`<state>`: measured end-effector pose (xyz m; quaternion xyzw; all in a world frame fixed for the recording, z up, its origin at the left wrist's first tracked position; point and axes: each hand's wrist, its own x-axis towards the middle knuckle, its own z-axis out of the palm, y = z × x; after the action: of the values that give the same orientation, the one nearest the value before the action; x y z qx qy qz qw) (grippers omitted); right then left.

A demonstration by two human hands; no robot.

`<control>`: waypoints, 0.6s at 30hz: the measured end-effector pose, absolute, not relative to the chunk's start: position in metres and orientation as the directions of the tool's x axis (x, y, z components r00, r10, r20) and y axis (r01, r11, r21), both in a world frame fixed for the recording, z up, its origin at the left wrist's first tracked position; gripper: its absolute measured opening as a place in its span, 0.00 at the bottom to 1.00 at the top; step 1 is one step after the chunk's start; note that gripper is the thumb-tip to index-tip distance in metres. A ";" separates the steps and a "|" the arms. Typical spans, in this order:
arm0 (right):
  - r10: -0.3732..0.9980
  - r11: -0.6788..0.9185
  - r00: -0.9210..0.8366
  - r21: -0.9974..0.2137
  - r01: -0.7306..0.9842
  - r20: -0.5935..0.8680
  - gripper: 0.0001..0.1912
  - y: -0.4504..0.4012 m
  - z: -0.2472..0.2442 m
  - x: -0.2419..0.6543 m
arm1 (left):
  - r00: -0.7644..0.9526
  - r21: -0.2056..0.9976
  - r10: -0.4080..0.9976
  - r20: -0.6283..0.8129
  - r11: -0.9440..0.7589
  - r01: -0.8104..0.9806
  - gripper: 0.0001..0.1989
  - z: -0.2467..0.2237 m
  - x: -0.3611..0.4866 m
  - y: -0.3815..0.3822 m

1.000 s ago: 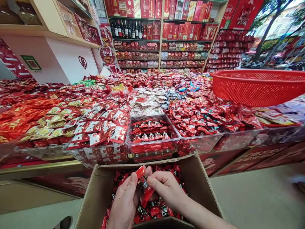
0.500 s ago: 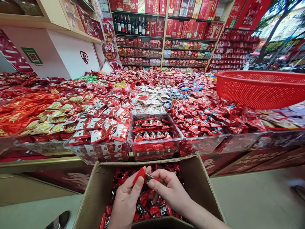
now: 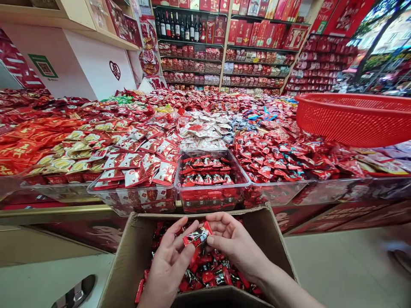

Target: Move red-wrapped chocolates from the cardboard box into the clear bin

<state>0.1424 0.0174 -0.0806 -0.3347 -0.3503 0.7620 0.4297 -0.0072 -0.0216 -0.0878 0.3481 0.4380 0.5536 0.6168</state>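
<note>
Over the open cardboard box [image 3: 122, 252], a small red and black wrapped candy [image 3: 197, 235] is held between my two hands, its printed side facing up. My left hand [image 3: 170, 259] has its thumb at the candy's left end and its fingers behind. My right hand [image 3: 236, 246] pinches the right end between thumb and fingertips. Below, loose wrapped candies [image 3: 210, 273] of the same colours fill the box. Just beyond the box stands a clear plastic bin [image 3: 245, 182] with similar red candies lined up in rows.
Packets in white and red [image 3: 138, 164] heap the bin to the left, and red candies [image 3: 269, 158] pile to the right. A red plastic basket [image 3: 349, 119] rests on the heaps at right. Shelves with bottles [image 3: 180, 28] and boxes stand behind. A shoe [image 3: 75, 293] shows at lower left.
The candy has turned from a narrow, edge-on position to lie flatter with its print showing. My fingers have spread a little around it. The view has shifted slightly.
</note>
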 end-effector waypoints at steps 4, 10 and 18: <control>0.915 -0.258 -0.382 -0.914 -0.312 -0.128 0.21 0.015 -0.085 0.140 | 0.052 0.926 0.967 -0.248 0.252 -0.280 0.35 -0.092 -0.003 -0.018; 0.916 -0.186 -0.386 -0.969 -0.162 -0.111 0.13 0.016 -0.077 0.143 | 0.090 0.953 0.968 -0.234 0.247 -0.174 0.30 -0.099 -0.007 -0.026; 0.846 0.522 -0.262 -0.822 0.227 0.465 0.07 0.108 0.002 0.161 | -0.025 0.956 0.974 -0.225 0.226 0.187 0.19 -0.130 -0.056 -0.027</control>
<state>0.1608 0.1076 0.0019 -0.3689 -0.7267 0.3205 0.4827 -0.0563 -0.0272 -0.1296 0.4838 0.5997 0.3912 0.5032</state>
